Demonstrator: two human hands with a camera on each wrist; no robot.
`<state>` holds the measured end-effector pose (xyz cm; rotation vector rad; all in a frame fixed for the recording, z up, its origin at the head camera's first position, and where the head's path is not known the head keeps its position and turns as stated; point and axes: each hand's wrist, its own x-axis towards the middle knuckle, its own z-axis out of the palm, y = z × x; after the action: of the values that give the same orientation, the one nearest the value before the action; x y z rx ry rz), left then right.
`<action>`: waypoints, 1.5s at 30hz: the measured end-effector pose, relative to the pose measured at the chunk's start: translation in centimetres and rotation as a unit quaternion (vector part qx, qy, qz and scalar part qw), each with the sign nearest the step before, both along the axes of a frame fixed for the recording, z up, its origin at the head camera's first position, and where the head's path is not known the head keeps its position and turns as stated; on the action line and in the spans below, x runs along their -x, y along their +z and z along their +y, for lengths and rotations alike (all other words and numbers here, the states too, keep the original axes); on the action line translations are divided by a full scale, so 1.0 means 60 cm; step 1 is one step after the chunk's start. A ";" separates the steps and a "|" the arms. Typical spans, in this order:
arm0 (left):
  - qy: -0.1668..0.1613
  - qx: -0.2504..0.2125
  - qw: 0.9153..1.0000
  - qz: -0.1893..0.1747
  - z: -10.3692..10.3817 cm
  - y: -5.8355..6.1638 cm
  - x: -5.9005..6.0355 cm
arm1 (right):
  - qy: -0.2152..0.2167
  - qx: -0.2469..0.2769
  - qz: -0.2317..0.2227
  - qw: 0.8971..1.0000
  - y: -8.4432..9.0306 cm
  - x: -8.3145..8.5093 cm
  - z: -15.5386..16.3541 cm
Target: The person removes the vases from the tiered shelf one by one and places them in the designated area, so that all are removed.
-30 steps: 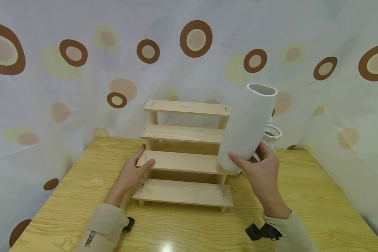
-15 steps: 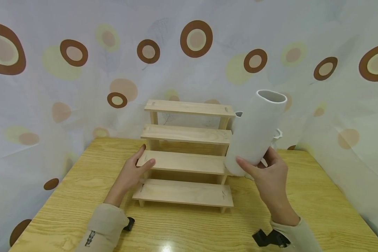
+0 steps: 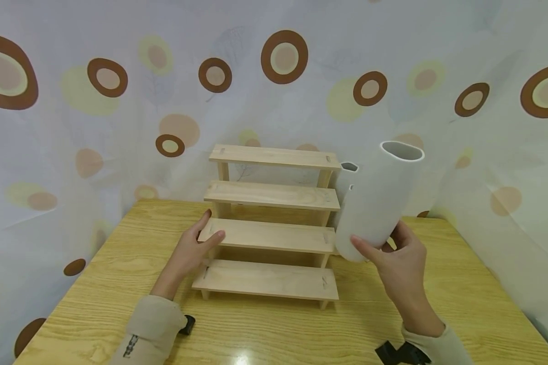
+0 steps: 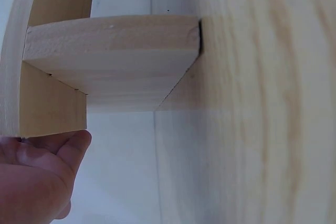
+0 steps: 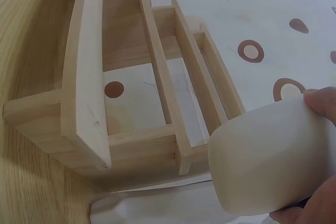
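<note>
Beside the stepped wooden rack (image 3: 269, 223), the right hand (image 3: 399, 261) curls round the base of a tall white vase (image 3: 378, 200), held above the table (image 3: 438, 284) (mouth up, long axis leaning right). Gripped so low, it could tip and slip. The left hand (image 3: 189, 251) rests open-fingered on the rack's second step.

Stepped shelf (image 3: 269, 223) blocks table centre; bare table (image 3: 461, 284) right, front.
</note>
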<state>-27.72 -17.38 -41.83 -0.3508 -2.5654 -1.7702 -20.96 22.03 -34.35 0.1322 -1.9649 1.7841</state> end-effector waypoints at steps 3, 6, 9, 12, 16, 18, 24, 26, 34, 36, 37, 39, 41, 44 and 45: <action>0.001 0.003 1.000 -0.003 0.002 0.006 -0.004 | -0.007 0.001 -0.009 1.000 -0.003 -0.002 0.002; 0.000 0.000 1.000 -0.009 0.007 0.025 -0.016 | -0.011 0.008 -0.017 1.000 -0.007 -0.006 0.004; -0.002 -0.002 1.000 -0.014 0.012 0.044 -0.027 | -0.011 0.015 -0.022 1.000 -0.011 -0.007 0.007; -0.001 0.000 1.000 -0.014 0.012 0.047 -0.027 | -0.013 0.013 -0.028 0.999 -0.017 -0.008 0.012; 0.002 0.004 1.000 -0.006 0.006 0.022 -0.013 | -0.023 -0.004 -0.041 0.999 -0.027 -0.009 0.018; 0.005 0.005 1.000 -0.004 0.002 0.007 -0.004 | -0.027 -0.016 -0.049 0.998 -0.034 -0.009 0.021; 0.007 0.005 1.000 -0.010 0.001 0.002 -0.001 | -0.038 -0.048 -0.070 0.996 -0.055 -0.007 0.029; 0.005 0.002 1.000 -0.015 0.004 0.016 -0.008 | -0.042 -0.057 -0.075 0.995 -0.060 -0.007 0.030; -0.001 0.003 1.000 -0.022 0.014 0.055 -0.032 | -0.044 -0.094 -0.092 0.990 -0.079 -0.005 0.034; -0.001 0.003 1.000 -0.021 0.015 0.055 -0.033 | -0.043 -0.097 -0.094 0.990 -0.084 -0.003 0.036; -0.001 0.003 1.000 -0.019 0.015 0.054 -0.033 | -0.043 -0.098 -0.095 0.990 -0.087 -0.003 0.038; -0.001 0.002 1.000 -0.018 0.014 0.052 -0.032 | -0.040 -0.100 -0.095 0.990 -0.091 -0.001 0.040; 0.000 0.002 1.000 -0.018 0.013 0.050 -0.030 | -0.038 -0.099 -0.095 0.990 -0.096 0.001 0.042; 0.001 0.002 1.000 -0.019 0.013 0.050 -0.030 | -0.034 -0.104 -0.099 0.989 -0.102 0.002 0.044; 0.001 0.002 1.000 -0.019 0.013 0.050 -0.030 | -0.033 -0.106 -0.101 0.989 -0.105 0.003 0.045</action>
<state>-25.91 -16.59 -38.81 -0.3172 -2.5934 -1.7884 -21.13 24.75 -40.65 -0.0474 -2.2727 1.5958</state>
